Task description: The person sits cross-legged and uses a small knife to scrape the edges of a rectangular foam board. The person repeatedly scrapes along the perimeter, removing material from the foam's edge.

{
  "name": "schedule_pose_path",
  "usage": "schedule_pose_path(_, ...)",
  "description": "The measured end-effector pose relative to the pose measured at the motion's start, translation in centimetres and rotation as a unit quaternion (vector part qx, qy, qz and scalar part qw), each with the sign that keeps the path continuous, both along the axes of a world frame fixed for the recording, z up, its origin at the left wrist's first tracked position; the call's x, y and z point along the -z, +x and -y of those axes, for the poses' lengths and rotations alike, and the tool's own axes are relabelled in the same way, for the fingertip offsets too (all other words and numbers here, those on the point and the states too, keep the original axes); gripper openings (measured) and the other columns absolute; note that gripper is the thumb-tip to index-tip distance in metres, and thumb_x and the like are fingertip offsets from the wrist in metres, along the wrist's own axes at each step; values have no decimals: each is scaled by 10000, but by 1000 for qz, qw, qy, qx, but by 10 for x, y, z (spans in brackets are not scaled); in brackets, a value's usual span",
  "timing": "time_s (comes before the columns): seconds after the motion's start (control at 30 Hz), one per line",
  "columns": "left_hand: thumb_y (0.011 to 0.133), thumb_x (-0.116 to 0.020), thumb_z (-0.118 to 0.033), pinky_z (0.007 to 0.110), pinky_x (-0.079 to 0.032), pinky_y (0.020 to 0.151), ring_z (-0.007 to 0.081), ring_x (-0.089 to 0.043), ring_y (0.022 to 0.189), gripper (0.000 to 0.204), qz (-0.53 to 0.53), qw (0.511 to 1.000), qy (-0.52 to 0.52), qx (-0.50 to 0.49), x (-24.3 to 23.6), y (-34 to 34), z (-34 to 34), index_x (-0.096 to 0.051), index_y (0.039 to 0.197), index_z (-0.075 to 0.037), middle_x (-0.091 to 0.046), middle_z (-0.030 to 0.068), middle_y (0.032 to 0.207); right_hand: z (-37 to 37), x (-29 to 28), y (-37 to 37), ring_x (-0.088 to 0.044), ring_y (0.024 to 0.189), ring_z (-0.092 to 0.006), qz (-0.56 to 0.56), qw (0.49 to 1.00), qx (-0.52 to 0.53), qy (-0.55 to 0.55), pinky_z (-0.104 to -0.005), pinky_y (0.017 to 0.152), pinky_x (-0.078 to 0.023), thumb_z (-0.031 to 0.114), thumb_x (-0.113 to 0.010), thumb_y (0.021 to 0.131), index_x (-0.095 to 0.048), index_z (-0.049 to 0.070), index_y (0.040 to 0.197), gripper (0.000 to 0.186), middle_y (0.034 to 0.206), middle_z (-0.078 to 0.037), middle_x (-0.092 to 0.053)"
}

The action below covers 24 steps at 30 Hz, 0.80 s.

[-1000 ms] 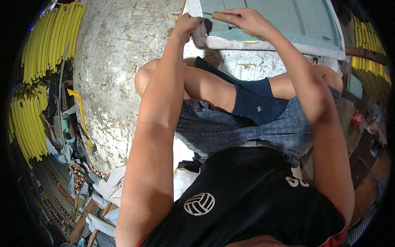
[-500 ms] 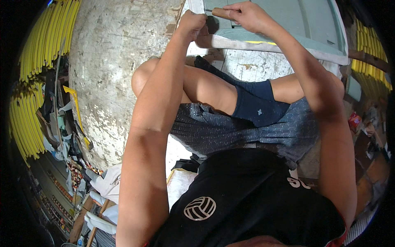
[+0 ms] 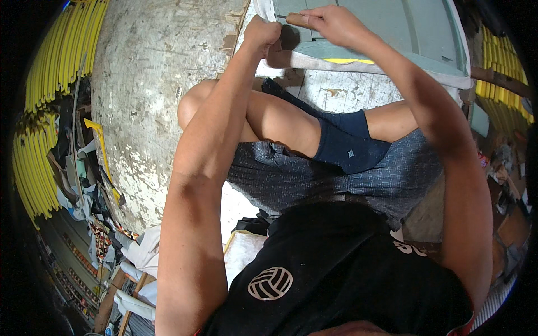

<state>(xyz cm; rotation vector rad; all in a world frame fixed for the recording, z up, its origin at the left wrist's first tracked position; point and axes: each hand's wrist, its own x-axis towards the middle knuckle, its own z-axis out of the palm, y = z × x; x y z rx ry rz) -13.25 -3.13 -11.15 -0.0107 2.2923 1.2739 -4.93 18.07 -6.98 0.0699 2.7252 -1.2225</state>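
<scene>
In my right hand [image 3: 339,27] is a tool with a wooden handle [image 3: 298,21] and a thin dark metal shaft pointing left; its exact kind does not show. The shaft reaches toward the left edge of a grey-green panel [image 3: 386,28], which has pale cloth [image 3: 358,66] along its edges. My left hand [image 3: 262,35] is closed at the panel's near left corner, its fingers pinching the cloth edge. The fingertips and the tool's tip are partly hidden. A yellow strip [image 3: 348,60] shows along the panel's near edge.
The panel lies beyond my crossed legs on a worn, paint-flecked board [image 3: 137,106]. Yellow slatted stacks [image 3: 61,53] stand at the left, more yellow pieces [image 3: 496,67] at the right. A yellow-framed tool [image 3: 103,151] rests at the board's left edge, near scraps and cloth [image 3: 147,249].
My right hand and the wooden-handled tool have shifted slightly down and left in the picture. The whole view has moved a little; my left hand keeps its grip at the corner.
</scene>
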Motion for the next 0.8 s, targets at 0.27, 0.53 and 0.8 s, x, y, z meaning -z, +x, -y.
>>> schedule_pose_path(0.27,764,-691,-250,435,-591,737,360,-721,971,633,20,999,-7,-32,-3,5,14,-579,1252,137,-704,295,1102,34,-28,31,-446,473,-71,178,957,113,-197,-239,410,-346,435,-546,1049,-670,195,1363,414,705,-2,-592)
schedule_pose_path(0.53,909,-674,-187,436,-563,735,281,-681,917,474,56,992,100,-53,-22,10,8,-555,1258,111,-671,208,1085,27,-22,28,-668,776,-292,39,998,53,5,-387,755,-525,444,-534,1037,-675,190,1346,424,942,-184,-709)
schedule_pose_path(0.8,910,-704,-318,439,-554,804,320,-706,945,484,-36,997,28,-60,7,-1,19,-655,1209,59,-716,217,1077,22,-8,20,-622,674,-137,35,997,39,-59,-295,681,-552,434,-544,1040,-664,148,1367,450,925,-71,-730)
